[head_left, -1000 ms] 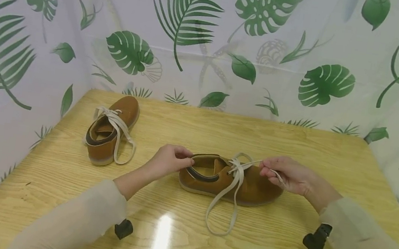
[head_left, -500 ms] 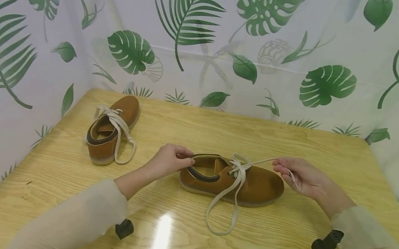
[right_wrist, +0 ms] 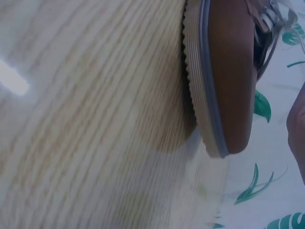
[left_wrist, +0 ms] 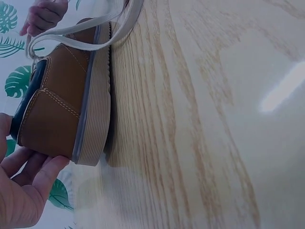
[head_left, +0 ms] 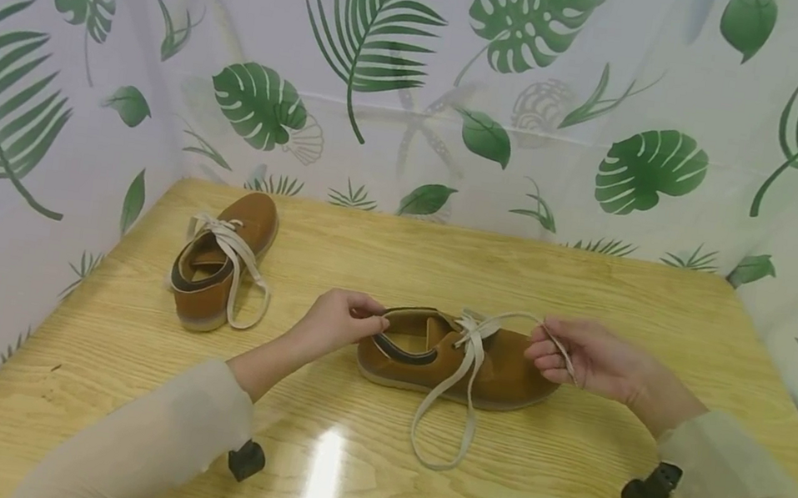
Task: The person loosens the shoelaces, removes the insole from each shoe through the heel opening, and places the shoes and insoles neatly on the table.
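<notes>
A brown leather shoe (head_left: 510, 381) lies sole down across the table, its toe to the right. My left hand (head_left: 334, 326) grips the heel collar, thumb and fingers on either side of it in the left wrist view. Over the toe, my right hand (head_left: 599, 361) pinches one end of the cream shoelace (head_left: 507, 317), which arcs slack from the eyelets to the fingers and trails across the palm. The lace's other side hangs in a long loop (head_left: 468, 443) onto the table. In the right wrist view the shoe's toe (right_wrist: 233, 105) shows, with only a sliver of hand (right_wrist: 298, 136).
A matching brown shoe (head_left: 252, 217) with loose cream laces stands at the back left, toe away from me. The wooden table (head_left: 383, 255) is bordered by a white leaf-print cloth (head_left: 425, 50). A black wrist camera (head_left: 650, 491) hangs under the right sleeve.
My right hand first drew the lace to the right until it was straight, then came back slightly left, and the lace slackened into an arc. The left hand stayed on the heel.
</notes>
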The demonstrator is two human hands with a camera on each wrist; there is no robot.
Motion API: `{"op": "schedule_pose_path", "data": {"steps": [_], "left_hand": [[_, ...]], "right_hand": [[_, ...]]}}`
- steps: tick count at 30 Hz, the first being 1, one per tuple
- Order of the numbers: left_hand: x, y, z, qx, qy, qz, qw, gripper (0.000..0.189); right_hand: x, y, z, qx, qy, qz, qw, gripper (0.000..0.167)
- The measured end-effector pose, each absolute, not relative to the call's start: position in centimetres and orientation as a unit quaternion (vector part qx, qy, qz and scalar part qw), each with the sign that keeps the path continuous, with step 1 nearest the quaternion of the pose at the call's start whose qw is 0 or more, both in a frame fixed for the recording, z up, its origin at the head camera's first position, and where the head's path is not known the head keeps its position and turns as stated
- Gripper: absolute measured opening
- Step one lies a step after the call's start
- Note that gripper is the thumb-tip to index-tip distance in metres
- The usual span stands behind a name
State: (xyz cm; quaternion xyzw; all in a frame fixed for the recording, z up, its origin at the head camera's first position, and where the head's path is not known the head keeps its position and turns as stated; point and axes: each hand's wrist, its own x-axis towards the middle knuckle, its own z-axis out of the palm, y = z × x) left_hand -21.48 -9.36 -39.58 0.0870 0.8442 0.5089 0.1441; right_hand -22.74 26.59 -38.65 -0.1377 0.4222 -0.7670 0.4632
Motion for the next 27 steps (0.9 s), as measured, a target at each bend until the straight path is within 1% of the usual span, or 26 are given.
{"op": "schedule_pose_path", "data": {"steps": [3,5,7,12,18,22,27], "left_hand": [[-21.4,-9.4,-39.6,0.089,0.842,0.513,0.144,0.031],[-21.4,-9.4,-39.7,0.089,0.840,0.516,0.143,0.031],[-21.4,-9.4,-39.7,0.089,0.839,0.517,0.141,0.031],[-21.3,-9.4,-39.9,0.092,0.840,0.518,0.131,0.031],[-21.4,-9.5,-39.9,0.070,0.835,0.530,0.134,0.031],[-21.8,-9.5,-39.8,0.026,0.800,0.575,0.167,0.031],[-22.0,-9.7,-39.9,-0.026,0.749,0.622,0.228,0.032]], "right_hand": [[-22.6,26.1,-38.7,-0.185,0.403,-0.744,0.501,0.047],[-22.7,25.9,-38.7,-0.190,0.389,-0.745,0.507,0.046],[-22.8,25.9,-38.6,-0.176,0.370,-0.765,0.497,0.047],[-22.9,26.1,-38.6,-0.112,0.322,-0.825,0.450,0.053],[-22.6,25.9,-38.6,-0.054,0.347,-0.849,0.395,0.048],[-22.3,25.8,-38.6,-0.044,0.353,-0.855,0.377,0.047],[-21.9,26.0,-38.5,-0.048,0.355,-0.855,0.375,0.048]]}}
